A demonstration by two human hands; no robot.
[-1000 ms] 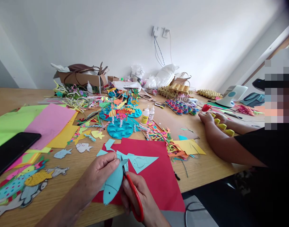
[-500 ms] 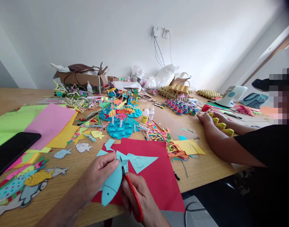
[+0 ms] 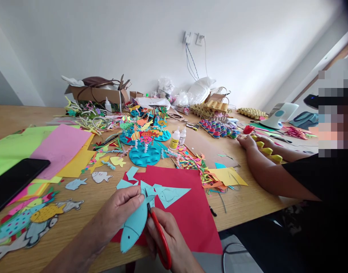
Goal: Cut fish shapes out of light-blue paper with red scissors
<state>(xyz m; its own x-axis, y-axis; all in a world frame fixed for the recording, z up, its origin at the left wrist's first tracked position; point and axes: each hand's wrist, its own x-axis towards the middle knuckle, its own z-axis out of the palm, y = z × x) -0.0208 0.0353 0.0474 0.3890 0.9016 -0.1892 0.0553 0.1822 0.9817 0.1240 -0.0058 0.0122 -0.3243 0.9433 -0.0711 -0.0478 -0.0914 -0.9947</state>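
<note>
1. Nearest: right hand [image 3: 170, 232], fingers wrapped around the looped red handles of a pair of scissors [image 3: 166, 248]; the dark blades point away from the body.
2. Light-blue paper fish [image 3: 133, 223], with a drawn dark eye and a curved line behind the head, held above the table [image 3: 91, 197]. Head angled down toward the near edge, tail end at the scissor blades.
3. Left hand [image 3: 124, 206]: thumb and fingers pinch the fish near its tail end. Most of the body extends from beneath those fingers toward the wearer; right fingers sit just beside its right edge, on the scissors.
4. Under the work, a large red paper sheet [image 3: 191, 223]. On it, beyond the right hand, a light-blue triangular paper piece [image 3: 171, 195] with a pencilled fish outline.
5. Left side: overlapping colourful cut-out fish [image 3: 46, 214], and a black phone [image 3: 17, 185] lying partly over bright paper sheets.
6. Farther: round blue textured base [image 3: 144, 157] carrying small patterned fish; two white glue bottles [image 3: 178, 138] upright just beyond, to its right.
7. Right: co-worker's forearm [image 3: 265, 174] resting along the table.
</note>
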